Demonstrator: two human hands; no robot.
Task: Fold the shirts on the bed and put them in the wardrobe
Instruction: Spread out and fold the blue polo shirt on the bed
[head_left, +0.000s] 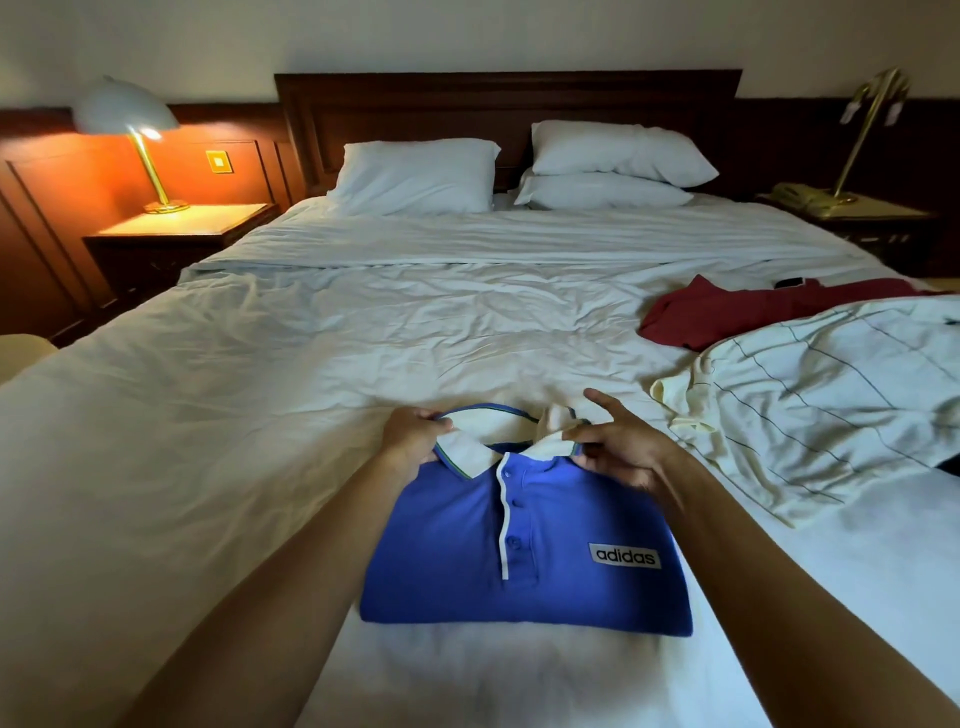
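Blue polo (519, 545) folded, near edge of bed (234, 415); I see left hand (410, 439) and right hand (618, 449) pinching collar (465, 451). Cream shirt (831, 395), red shirt (727, 312) unfolded at right. Stowing not begun, I judge.

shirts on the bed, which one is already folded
The blue polo shirt, a neat rectangle, its collar held by the left hand and right hand. The cream striped shirt and dark red shirt lie crumpled to its right.

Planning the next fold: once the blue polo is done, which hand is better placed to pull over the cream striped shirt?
Likely right. The right hand holds the blue polo on the side next to the cream striped shirt; the left hand holds the far side.
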